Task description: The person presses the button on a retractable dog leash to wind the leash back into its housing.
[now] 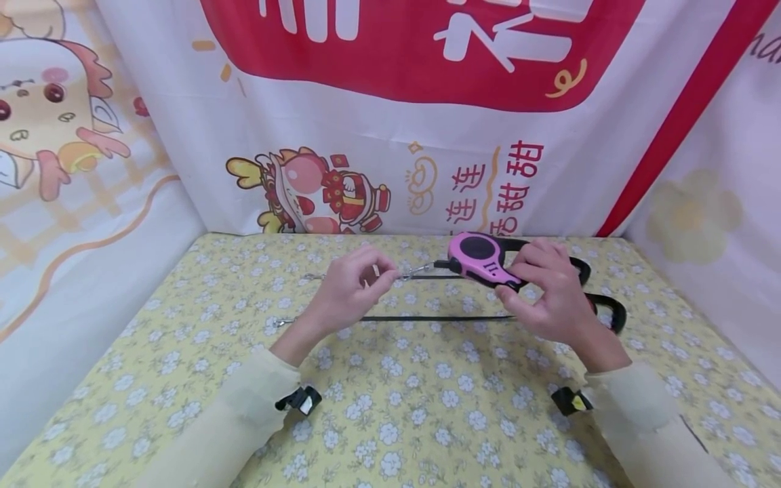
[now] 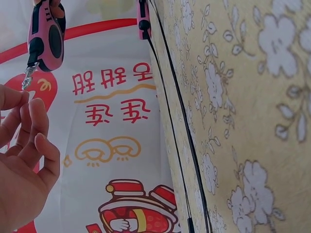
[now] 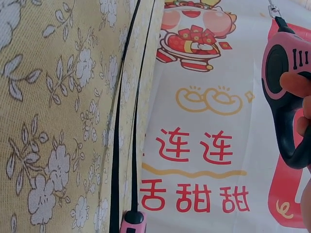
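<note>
A pink and black retractable dog leash [image 1: 478,252] is up above the table in my right hand [image 1: 546,291], which grips it at the handle end. Its black handle loop [image 3: 290,160] shows beside my fingers in the right wrist view. At the leash's nose is a silver metal clip [image 1: 417,270]. My left hand [image 1: 348,288] pinches the far end of this clip [image 2: 27,77] between thumb and finger. Little cord shows between clip and casing.
Two more leashes lie on the flowered tablecloth [image 1: 390,407], their black straps [image 1: 427,318] drawn out leftward. One metal clip [image 1: 283,322] lies left of my left wrist. A black handle [image 1: 615,313] sits right of my right hand. A printed curtain [image 1: 366,115] hangs behind.
</note>
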Tool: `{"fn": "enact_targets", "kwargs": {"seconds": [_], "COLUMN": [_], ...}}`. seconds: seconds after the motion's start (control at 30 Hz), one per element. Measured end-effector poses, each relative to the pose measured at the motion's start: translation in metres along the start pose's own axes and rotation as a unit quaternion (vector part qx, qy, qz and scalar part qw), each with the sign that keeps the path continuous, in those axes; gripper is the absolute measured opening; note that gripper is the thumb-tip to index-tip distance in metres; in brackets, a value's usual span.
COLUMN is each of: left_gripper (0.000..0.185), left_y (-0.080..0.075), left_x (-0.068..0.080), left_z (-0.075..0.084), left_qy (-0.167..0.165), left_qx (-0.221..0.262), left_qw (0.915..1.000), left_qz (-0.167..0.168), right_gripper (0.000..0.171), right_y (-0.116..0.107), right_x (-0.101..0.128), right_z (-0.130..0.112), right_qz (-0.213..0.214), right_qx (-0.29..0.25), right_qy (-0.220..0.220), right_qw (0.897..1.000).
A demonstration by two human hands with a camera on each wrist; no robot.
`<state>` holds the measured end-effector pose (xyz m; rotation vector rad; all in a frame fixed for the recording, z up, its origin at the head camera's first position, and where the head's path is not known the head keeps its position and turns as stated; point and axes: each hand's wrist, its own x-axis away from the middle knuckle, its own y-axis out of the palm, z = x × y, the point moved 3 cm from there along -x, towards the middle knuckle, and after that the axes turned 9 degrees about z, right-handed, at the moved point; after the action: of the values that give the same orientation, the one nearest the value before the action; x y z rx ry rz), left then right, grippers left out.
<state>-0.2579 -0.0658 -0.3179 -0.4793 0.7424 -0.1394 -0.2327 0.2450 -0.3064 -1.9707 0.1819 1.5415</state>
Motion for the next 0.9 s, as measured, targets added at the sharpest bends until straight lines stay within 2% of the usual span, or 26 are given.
{"fn": "enact_targets", "kwargs": {"seconds": [0.2, 0.4, 0.53, 0.7, 0.9], "left_gripper": [0.011, 0.025, 0.04, 0.056, 0.068], "left_y": [-0.001, 0.0, 0.003, 0.012, 0.03], "left_x": [-0.001, -0.001, 0.0, 0.003, 0.013], "left_z": [-0.001, 0.0, 0.004, 0.012, 0.021], "left_qy": [-0.021, -0.039, -0.048, -0.064, -0.075], "left_qx": [0.011, 0.015, 0.017, 0.021, 0.028], "left_qw": [0.9997, 0.9991, 0.9985, 0.9953, 0.9842], "left_qz": [0.009, -0.005, -0.019, -0.07, -0.158], "right_gripper": [0.033, 0.012, 0.014, 0.023, 0.032], "right_y": [-0.003, -0.008, -0.014, -0.032, -0.065], "right_x": [0.001, 0.0, -0.001, 0.004, 0.02], "right_z": [0.002, 0.001, -0.001, -0.001, 0.001], "right_qz": [-0.026, -0.104, -0.154, -0.201, -0.22], "right_qx": [0.0, 0.014, 0.044, 0.08, 0.104], "right_qy": [0.017, 0.035, 0.037, 0.048, 0.044], "right_qw": [1.0, 0.994, 0.986, 0.975, 0.969]}}
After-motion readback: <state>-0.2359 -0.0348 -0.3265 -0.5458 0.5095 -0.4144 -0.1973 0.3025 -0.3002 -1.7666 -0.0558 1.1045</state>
